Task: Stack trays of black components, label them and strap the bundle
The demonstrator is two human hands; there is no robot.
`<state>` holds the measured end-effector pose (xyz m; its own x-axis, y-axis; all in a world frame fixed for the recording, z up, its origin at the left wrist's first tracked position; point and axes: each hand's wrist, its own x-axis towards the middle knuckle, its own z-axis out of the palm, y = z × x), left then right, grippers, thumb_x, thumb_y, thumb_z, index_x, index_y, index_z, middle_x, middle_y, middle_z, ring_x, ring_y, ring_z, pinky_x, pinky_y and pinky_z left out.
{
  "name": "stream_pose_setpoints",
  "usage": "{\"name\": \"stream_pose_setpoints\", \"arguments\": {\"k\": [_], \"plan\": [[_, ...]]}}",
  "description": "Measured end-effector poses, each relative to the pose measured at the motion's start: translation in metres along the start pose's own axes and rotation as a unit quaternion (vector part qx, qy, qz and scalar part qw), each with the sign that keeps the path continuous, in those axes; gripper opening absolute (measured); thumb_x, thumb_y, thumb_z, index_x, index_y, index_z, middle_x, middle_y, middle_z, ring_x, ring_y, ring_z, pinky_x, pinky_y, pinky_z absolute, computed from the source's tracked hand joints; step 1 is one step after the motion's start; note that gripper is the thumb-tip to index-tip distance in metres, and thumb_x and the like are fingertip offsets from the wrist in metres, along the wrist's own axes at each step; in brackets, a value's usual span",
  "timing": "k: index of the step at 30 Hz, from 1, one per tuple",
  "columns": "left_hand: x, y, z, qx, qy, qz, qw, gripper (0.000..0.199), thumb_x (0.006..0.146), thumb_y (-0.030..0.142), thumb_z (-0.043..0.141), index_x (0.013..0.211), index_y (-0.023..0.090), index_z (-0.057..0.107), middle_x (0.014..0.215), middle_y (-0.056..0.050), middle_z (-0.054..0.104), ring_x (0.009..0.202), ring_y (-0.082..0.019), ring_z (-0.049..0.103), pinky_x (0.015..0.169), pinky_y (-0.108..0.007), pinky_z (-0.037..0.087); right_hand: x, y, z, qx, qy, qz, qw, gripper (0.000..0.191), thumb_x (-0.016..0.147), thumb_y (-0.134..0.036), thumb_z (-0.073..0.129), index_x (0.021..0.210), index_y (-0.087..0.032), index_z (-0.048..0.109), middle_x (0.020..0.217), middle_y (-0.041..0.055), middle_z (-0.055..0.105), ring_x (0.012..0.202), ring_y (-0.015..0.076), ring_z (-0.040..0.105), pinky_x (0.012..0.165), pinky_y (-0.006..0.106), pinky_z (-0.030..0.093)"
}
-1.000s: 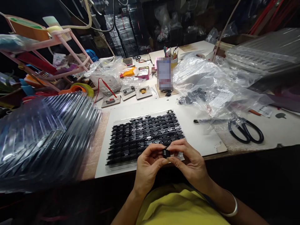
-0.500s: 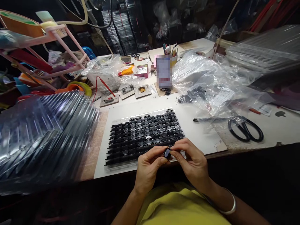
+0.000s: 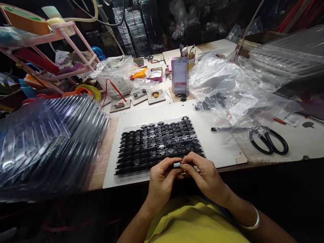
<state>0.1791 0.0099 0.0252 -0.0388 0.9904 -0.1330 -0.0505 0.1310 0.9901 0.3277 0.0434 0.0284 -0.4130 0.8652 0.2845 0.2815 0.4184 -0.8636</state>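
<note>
Between the fingertips of both hands is a small black connector (image 3: 177,164), a pale face of it turned up. My left hand (image 3: 163,179) pinches it from the left with thumb and index finger. From the other side my right hand (image 3: 202,172) grips it, its thumb and fingers closed together. The fingers hide most of the piece. Just beyond the hands, a clear plastic tray (image 3: 144,178) lies on a white board (image 3: 220,148), filled with rows of similar black connectors (image 3: 157,145).
Stacked clear trays (image 3: 50,145) stand on the left under a pink rack (image 3: 60,33). Black-handled scissors (image 3: 269,140) lie at right, partly under clear plastic bags (image 3: 222,81). A phone (image 3: 180,76) stands upright behind the board. Small sample pieces on pads (image 3: 156,97) lie further back.
The connector has been turned between my fingers, so a pale face shows instead of its dark pinned side. My hands stay close together near the tray's front edge. The view has shifted slightly.
</note>
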Motion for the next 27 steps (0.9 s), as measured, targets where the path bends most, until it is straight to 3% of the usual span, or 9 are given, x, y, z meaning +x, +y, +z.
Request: {"name": "stream_pose_setpoints", "arguments": {"k": [10, 18, 22, 24, 27], "plan": [[0.003, 0.005, -0.001, -0.026, 0.008, -0.038, 0.999, 0.014, 0.075, 0.017, 0.066, 0.087, 0.018, 0.073, 0.078, -0.003, 0.068, 0.066, -0.016, 0.065, 0.064, -0.026, 0.055, -0.001, -0.004, 0.013, -0.057, 0.033, -0.045, 0.997, 0.018, 0.092, -0.011, 0.037, 0.081, -0.021, 0.047, 0.071, 0.0004, 0.048, 0.061, 0.0133, 0.048, 0.056, 0.025, 0.039], [0.006, 0.006, -0.003, 0.051, 0.018, 0.019, 0.998, 0.021, 0.075, 0.008, 0.063, 0.087, 0.02, 0.074, 0.079, -0.002, 0.07, 0.076, -0.017, 0.065, 0.069, -0.025, 0.053, -0.002, -0.005, 0.016, -0.087, 0.059, -0.064, 0.992, 0.018, 0.091, -0.008, 0.039, 0.082, -0.02, 0.049, 0.071, 0.0014, 0.049, 0.065, 0.0145, 0.047, 0.058, 0.027, 0.039], [0.005, 0.004, -0.004, 0.081, 0.032, 0.09, 0.992, 0.025, 0.076, 0.003, 0.059, 0.087, 0.021, 0.073, 0.087, -0.002, 0.071, 0.083, -0.017, 0.065, 0.076, -0.026, 0.052, -0.003, -0.004, 0.016, -0.072, 0.058, -0.056, 0.994, 0.017, 0.091, -0.009, 0.04, 0.084, -0.021, 0.05, 0.073, 0.0016, 0.05, 0.067, 0.0146, 0.048, 0.06, 0.027, 0.041], [0.004, 0.006, -0.006, 0.087, 0.012, 0.112, 0.99, 0.025, 0.078, 0.004, 0.058, 0.09, 0.021, 0.071, 0.089, -0.002, 0.07, 0.085, -0.017, 0.064, 0.078, -0.026, 0.051, -0.004, -0.004, 0.013, -0.048, 0.043, -0.06, 0.996, 0.016, 0.091, -0.009, 0.04, 0.087, -0.021, 0.05, 0.074, 0.0011, 0.049, 0.067, 0.0139, 0.049, 0.06, 0.026, 0.042], [0.002, 0.012, -0.012, 0.056, -0.051, 0.065, 0.995, 0.024, 0.08, 0.013, 0.062, 0.101, 0.023, 0.067, 0.097, -0.003, 0.065, 0.087, -0.017, 0.062, 0.077, -0.027, 0.051, -0.005, -0.003, 0.006, -0.033, 0.029, -0.078, 0.996, 0.016, 0.09, -0.007, 0.043, 0.092, -0.02, 0.051, 0.074, 0.0005, 0.048, 0.064, 0.0122, 0.048, 0.057, 0.024, 0.042]]}}
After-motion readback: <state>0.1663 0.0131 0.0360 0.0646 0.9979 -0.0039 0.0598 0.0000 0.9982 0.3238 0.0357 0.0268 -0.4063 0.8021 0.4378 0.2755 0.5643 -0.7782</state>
